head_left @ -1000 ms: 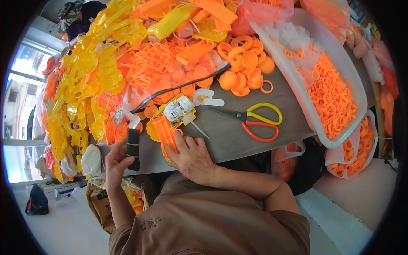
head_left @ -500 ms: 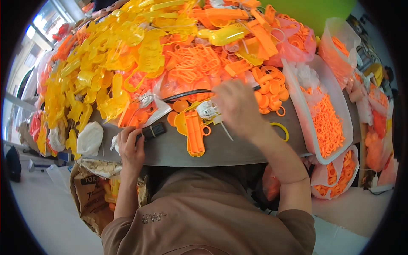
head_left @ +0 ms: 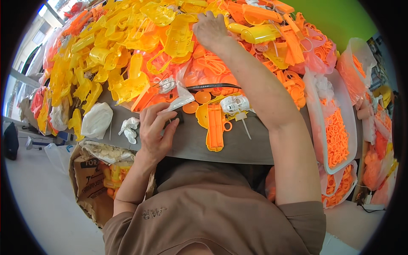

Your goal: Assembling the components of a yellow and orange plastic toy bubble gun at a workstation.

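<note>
My left hand point(head_left: 157, 129) hovers at the near part of the table, fingers bent and thumb apart, beside a small dark block point(head_left: 180, 118) partly hidden by its fingertips. My right hand point(head_left: 210, 30) reaches far out onto the heap of yellow plastic parts point(head_left: 180, 36), fingers curled down; what is under them is hidden. Between my arms lies a yellow shell piece point(head_left: 203, 111) holding a long orange part point(head_left: 215, 127) with a small ring at its side. A white mechanism point(head_left: 234, 104) rests at the shell's upper right, with a white strip point(head_left: 247, 129) below.
A clear tub point(head_left: 355, 146) of small orange rings stands at the right, with filled bags beside it. Crumpled white plastic point(head_left: 97, 120) lies at the left table edge. Below it, a brown paper sack point(head_left: 87, 187) holds yellow and orange parts.
My right hand has gone from above the white mechanism to the far heap. My left hand has shifted right, with its fingertips over the dark block. The whole view has shifted slightly.
</note>
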A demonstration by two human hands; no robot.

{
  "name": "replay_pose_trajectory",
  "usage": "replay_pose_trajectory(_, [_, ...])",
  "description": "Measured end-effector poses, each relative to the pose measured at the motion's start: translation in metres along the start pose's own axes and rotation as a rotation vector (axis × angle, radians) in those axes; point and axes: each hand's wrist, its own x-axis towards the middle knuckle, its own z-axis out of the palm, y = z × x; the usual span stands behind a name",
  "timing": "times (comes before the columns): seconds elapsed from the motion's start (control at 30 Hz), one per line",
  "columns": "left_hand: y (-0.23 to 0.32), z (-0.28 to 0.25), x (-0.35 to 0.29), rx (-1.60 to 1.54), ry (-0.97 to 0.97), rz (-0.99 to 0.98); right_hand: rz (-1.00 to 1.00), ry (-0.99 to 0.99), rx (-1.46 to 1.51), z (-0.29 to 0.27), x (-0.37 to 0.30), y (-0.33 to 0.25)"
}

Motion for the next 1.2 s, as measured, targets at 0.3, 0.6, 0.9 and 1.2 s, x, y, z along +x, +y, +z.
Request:
replay_pose_trajectory(0.3, [-0.023, -0.013, 0.009, -0.432, 0.366, -0.165, 0.088, 0.261, 0.276, -0.07, -0.035, 0.04])
replay_pose_trajectory(0.6, [0.016, 0.007, 0.033, -0.395, -0.158, 0.024, 0.527, -0.618, 1.973, -0.11, -0.219, -0.067])
replay_pose_trajectory(0.9, [0.026, 0.041, 0.004, -0.446, -0.402, -0.176, 0.531, -0.419, 1.649, -0.105, -0.272, -0.082])
replay_pose_trajectory(1.2, [0.019, 0.064, 0.046, -0.19, -0.407, 0.048, 0.941, -0.052, 1.362, -0.056, -0.268, -0.034])
